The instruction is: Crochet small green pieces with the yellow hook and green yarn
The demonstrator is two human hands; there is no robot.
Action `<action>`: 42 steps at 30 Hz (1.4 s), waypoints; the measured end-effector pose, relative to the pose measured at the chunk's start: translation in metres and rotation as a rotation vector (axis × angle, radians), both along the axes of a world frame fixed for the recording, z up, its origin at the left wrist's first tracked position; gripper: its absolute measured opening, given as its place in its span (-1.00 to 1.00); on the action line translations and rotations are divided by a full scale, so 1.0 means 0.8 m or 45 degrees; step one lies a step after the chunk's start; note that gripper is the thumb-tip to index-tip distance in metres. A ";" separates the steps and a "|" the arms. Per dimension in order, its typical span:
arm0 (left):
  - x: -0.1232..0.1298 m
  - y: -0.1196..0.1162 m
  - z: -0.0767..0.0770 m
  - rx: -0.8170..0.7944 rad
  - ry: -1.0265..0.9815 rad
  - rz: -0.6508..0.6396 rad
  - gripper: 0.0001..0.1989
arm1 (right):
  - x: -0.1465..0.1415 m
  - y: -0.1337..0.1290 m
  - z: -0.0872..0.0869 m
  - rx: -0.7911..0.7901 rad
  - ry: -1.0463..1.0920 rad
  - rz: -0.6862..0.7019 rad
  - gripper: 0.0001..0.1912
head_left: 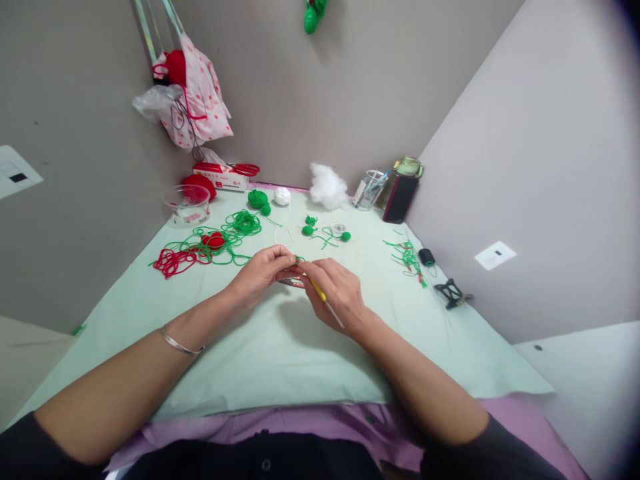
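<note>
My left hand (266, 272) is closed in a pinch on a small piece of green yarn work (299, 259), mostly hidden by the fingers. My right hand (338, 293) grips a crochet hook (318, 289) with a yellow handle; its pale shaft end sticks out toward the wrist. The hook's tip is hidden where the fingertips of both hands meet. Below the fingers, between the hands, shows a dark and orange curved object (291, 283) that I cannot make out. Past my left hand lie loose green yarn (243, 225) and red yarn (173, 262) in tangles.
A clear plastic tub (187, 207) and a tissue box (220, 177) with red-handled scissors (245, 169) stand at the back left. White stuffing (327, 187), a pen cup (370, 191) and a dark phone (400, 199) are at the back. Green scraps (407, 259) and a black stand (451, 294) lie right.
</note>
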State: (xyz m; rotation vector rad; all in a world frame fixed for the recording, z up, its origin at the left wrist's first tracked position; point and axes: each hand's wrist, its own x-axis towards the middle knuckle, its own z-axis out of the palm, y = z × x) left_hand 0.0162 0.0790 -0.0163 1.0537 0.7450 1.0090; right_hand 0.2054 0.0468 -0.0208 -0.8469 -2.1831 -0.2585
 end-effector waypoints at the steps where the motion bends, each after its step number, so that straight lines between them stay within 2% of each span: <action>1: 0.000 0.000 -0.001 -0.004 0.001 -0.015 -0.70 | 0.000 0.001 0.000 -0.051 0.075 0.011 -0.75; 6: -0.002 0.002 -0.003 -0.022 0.007 -0.042 -0.67 | 0.007 0.007 0.004 -0.498 0.523 0.108 -0.76; 10: -0.002 0.002 -0.004 -0.024 0.001 -0.036 -0.67 | 0.012 0.012 0.012 -0.859 0.860 0.132 -0.66; 15: -0.002 0.003 -0.007 -0.029 -0.009 -0.033 -0.70 | 0.013 0.017 0.017 -1.050 1.144 0.238 -0.63; 20: -0.002 0.003 -0.005 -0.050 -0.049 -0.079 -0.72 | 0.014 0.023 0.018 -1.278 1.310 0.291 -0.63; 25: 0.001 -0.005 0.000 -0.064 -0.128 -0.099 -0.77 | 0.014 0.024 0.018 -1.353 1.367 0.327 -0.62; 30: 0.009 -0.020 0.008 -0.045 -0.165 -0.167 -0.78 | 0.010 0.015 0.020 -1.315 1.331 0.390 -0.74; 35: 0.011 -0.031 0.022 -0.014 -0.139 -0.162 -0.78 | 0.006 0.000 0.034 -1.292 1.312 0.434 -0.76; 39: -0.001 -0.058 0.034 -0.052 -0.098 0.009 -0.80 | 0.008 -0.021 0.051 -1.260 1.412 0.435 -0.77; 42: -0.002 -0.086 0.045 -0.108 -0.238 0.092 -0.82 | 0.009 -0.042 0.055 -1.259 1.481 0.426 -0.77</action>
